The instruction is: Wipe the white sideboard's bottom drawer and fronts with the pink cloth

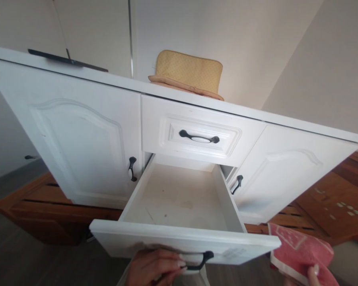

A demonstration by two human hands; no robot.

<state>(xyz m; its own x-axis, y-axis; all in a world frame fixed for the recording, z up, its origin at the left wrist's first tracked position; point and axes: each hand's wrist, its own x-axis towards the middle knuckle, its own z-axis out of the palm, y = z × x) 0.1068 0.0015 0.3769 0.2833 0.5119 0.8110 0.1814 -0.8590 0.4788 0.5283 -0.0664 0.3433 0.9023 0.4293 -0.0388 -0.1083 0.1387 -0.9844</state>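
Observation:
A white drawer (179,194) stands pulled out of the cabinet, with a few small stains and specks on its bottom. My left hand (156,267) is closed on the left part of the drawer's black and white handle (197,265). To the right of the drawer front, my right hand (314,275) grips a pink cloth (304,248) with a pale pattern and light edge. The cloth hangs close to the drawer's right corner; part of that hand is hidden behind it.
The white cabinet (86,139) has a closed upper drawer (173,149) and a door on each side. On top are a yellow padded object (189,71) and a flat dark object (65,59). Brown wooden furniture (340,198) shows below and at right.

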